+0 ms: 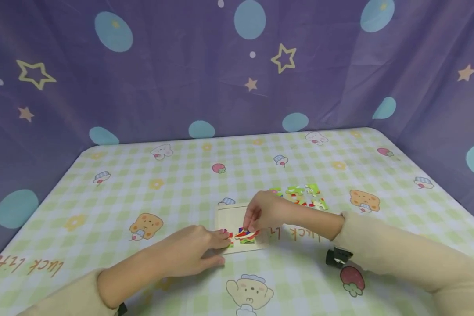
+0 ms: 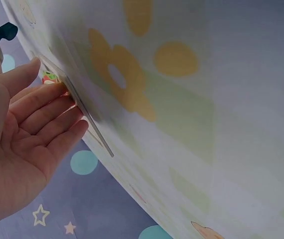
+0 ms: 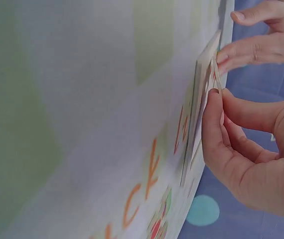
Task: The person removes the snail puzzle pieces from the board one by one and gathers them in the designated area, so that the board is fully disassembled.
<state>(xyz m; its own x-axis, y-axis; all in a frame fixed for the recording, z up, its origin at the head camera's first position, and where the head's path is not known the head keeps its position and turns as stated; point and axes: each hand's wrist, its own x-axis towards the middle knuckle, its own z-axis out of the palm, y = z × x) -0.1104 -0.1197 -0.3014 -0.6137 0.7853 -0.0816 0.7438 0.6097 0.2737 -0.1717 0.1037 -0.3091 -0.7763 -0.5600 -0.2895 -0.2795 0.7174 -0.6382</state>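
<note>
A shallow pale puzzle tray lies on the table in front of the person, with a few coloured jigsaw pieces along its near side. The right hand pinches a jigsaw piece between thumb and fingers, tilted up from the tray in the right wrist view. In the head view it is partly covered by the fingers. The left hand rests its nearly straight fingertips at the tray's left edge, on red and green pieces. Its palm shows in the left wrist view, with the tray's thin edge beside the fingertips.
Several loose jigsaw pieces, green and red, lie to the right beyond the tray, partly behind the right forearm. A checked cloth with printed cartoons covers the table. A purple curtain hangs behind it.
</note>
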